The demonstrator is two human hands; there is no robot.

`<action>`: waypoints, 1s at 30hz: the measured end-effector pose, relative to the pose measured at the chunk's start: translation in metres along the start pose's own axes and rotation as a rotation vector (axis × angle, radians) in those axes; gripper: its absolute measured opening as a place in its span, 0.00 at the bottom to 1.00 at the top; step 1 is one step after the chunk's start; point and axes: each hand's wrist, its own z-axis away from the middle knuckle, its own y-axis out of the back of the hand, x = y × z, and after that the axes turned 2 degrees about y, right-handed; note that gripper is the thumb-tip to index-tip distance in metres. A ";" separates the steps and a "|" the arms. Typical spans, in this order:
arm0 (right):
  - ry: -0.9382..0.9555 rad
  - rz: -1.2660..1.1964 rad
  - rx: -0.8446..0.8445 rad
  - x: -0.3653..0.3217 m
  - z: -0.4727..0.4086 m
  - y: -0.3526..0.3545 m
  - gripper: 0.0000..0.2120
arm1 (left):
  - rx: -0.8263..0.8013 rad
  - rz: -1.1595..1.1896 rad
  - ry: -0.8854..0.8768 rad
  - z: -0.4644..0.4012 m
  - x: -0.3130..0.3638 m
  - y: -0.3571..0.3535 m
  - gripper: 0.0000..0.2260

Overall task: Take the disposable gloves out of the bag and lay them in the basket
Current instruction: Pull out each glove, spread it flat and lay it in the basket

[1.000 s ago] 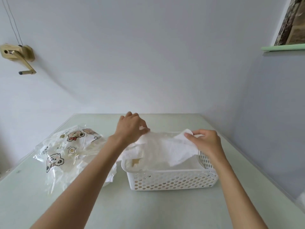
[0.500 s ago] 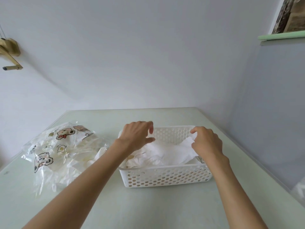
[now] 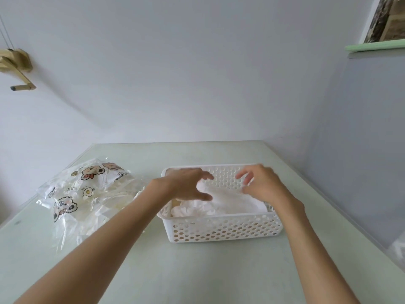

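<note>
Right, both my hands are over the white perforated basket (image 3: 223,229), which sits on the pale green table (image 3: 197,270) w/ its long side facing me. My left hand (image 3: 186,185) hovers over the basket's left half, fingers spread and relaxed, thumb stuck out below them, gripping nothing. My right hand (image 3: 263,185) is over the right half, fingers loosely bent and a bit blurred; can't say for sure if the tips touch the gloves, but nothing's pinched that I can see. The disposable gloves (image 3: 221,202), thin white crumpled plastic, lie inside the basket, heaped up to about rim level, just under both palms. The bag (image 3: 87,194), clear w/ cartoon bear and egg prints, lies on the table left of the basket, near it, w/ more pale plastic showing inside. Brass crank fitting (image 3: 17,69) on the wall, far left
</note>
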 end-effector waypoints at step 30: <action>0.463 -0.038 -0.061 -0.139 0.061 -0.043 0.08 | 0.222 0.304 0.730 0.154 -0.099 0.016 0.14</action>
